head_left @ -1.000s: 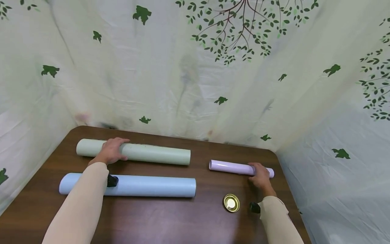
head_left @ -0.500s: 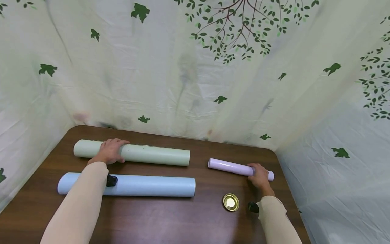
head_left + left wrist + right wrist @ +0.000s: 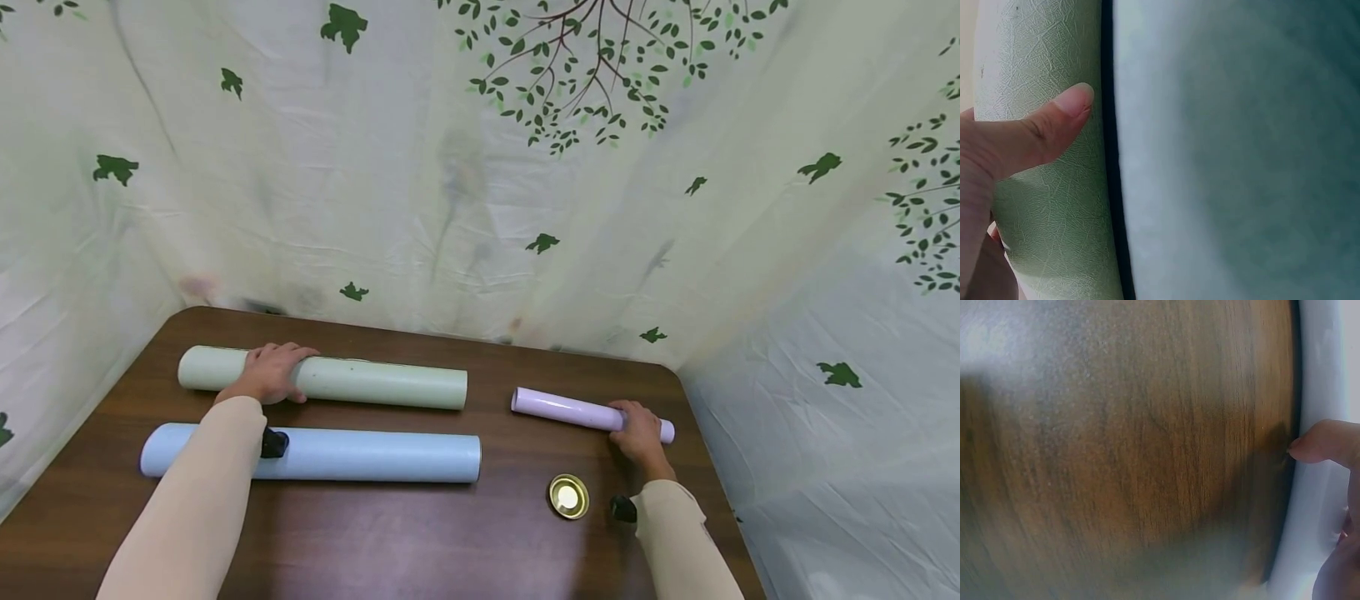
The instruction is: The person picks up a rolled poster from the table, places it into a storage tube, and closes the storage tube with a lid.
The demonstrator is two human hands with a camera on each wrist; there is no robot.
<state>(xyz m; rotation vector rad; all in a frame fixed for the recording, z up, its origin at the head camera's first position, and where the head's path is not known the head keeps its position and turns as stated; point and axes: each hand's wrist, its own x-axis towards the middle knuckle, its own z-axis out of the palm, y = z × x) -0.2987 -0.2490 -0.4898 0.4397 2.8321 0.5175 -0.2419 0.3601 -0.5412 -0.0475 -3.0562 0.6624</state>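
Note:
My left hand (image 3: 272, 372) grips a pale green roll (image 3: 390, 384) of textured sheet at the back left, fingers over its top. In the left wrist view the thumb (image 3: 1054, 122) lies along the green roll's near side (image 3: 1054, 219). Over on the right, my right hand (image 3: 639, 433) holds a thinner glossy lilac roll (image 3: 562, 407) near its right end. Its thumb (image 3: 1322, 442) presses the lilac roll's near side (image 3: 1310, 506) in the right wrist view. The far fingers are mostly hidden behind both rolls.
A larger light blue roll (image 3: 375, 456) lies in front of the green one, under my left forearm. A small round gold item (image 3: 568, 497) with a bright centre sits left of my right wrist. All rest on a brown wooden table (image 3: 420, 542), with a leaf-patterned curtain (image 3: 450, 208) around it.
The green roll has slid slightly left under my left hand. The lilac roll has turned a little, its left end away from me and its right end nearer. Both hands keep their holds.

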